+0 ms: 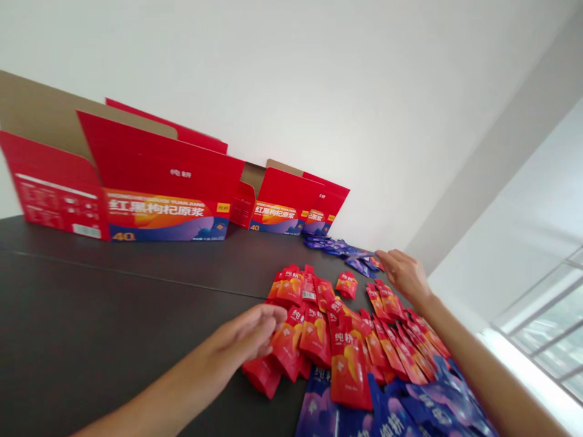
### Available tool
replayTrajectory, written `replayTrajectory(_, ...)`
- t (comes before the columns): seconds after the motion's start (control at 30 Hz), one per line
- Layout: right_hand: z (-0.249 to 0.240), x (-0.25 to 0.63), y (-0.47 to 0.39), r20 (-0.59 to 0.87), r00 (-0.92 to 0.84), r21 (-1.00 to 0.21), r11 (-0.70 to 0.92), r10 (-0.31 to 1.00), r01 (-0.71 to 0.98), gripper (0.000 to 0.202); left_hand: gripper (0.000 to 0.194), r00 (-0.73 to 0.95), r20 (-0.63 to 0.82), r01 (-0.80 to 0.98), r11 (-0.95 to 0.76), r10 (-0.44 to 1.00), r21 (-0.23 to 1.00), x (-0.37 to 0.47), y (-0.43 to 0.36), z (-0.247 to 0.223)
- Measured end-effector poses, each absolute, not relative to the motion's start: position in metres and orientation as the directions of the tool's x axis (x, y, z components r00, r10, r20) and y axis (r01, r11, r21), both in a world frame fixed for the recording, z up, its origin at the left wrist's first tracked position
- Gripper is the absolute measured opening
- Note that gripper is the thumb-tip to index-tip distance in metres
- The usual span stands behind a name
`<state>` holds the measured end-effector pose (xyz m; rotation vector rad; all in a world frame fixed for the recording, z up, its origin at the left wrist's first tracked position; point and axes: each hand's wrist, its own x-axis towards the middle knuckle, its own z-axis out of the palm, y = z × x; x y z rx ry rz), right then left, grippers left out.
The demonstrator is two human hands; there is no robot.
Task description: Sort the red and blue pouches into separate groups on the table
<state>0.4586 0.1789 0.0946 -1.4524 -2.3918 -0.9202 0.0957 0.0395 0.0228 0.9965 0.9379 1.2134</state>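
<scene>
My left hand [257, 332] is held over the left edge of a heap of red drink pouches [314, 331], fingers stretched out and loosely cupped. It grips nothing that I can see. My right hand [403, 273] is raised at the far right of the pouches, thumb and fingers pinched together. At its fingertips is a blurred pale strip, in front of a small pile of blue pouches [337, 247], and I cannot make out what it is. More red pouches [401, 340] lie in overlapping rows below the right hand. Blue-purple pouches [396, 406] cover the near edge.
A large open red carton [168, 182] stands at the back left of the dark table [113, 309], its flaps up. Further right are another open carton [277, 203] and one partly behind it. One red pouch [347, 284] lies apart. Behind rises a white wall [319, 79].
</scene>
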Motion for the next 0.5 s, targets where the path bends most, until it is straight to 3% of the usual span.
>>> replayTrajectory(0.1,0.091,0.417,0.125,0.5,-0.72,0.399,0.61,0.481,0.685,0.033,0.054,0.445,-0.174,-0.409,0.373,0.878,0.833,0.116,0.07,0.032)
replayTrajectory(0.17,0.079,0.385,0.093,0.5,-0.789,0.354,0.747,0.357,0.563,0.037,0.052,0.631,-0.155,-0.428,0.508,0.76,0.747,0.127,0.076,0.031)
replayTrajectory(0.3,0.057,0.343,0.063,0.53,-0.817,0.187,0.909,0.226,0.373,0.049,0.029,0.702,-0.083,-0.43,0.514,0.707,0.742,0.136,0.068,0.027)
replayTrajectory(0.4,0.064,0.335,0.079,0.515,-0.809,-0.009,0.945,0.284,0.326,0.04,0.03,0.647,-0.106,-0.455,0.494,0.755,0.741,0.135,0.068,0.03)
replayTrajectory(0.5,0.091,0.343,0.121,0.426,-0.644,-0.42,0.77,0.635,0.481,0.023,0.031,0.534,-0.143,-0.472,0.434,0.833,0.767,0.132,0.079,0.036)
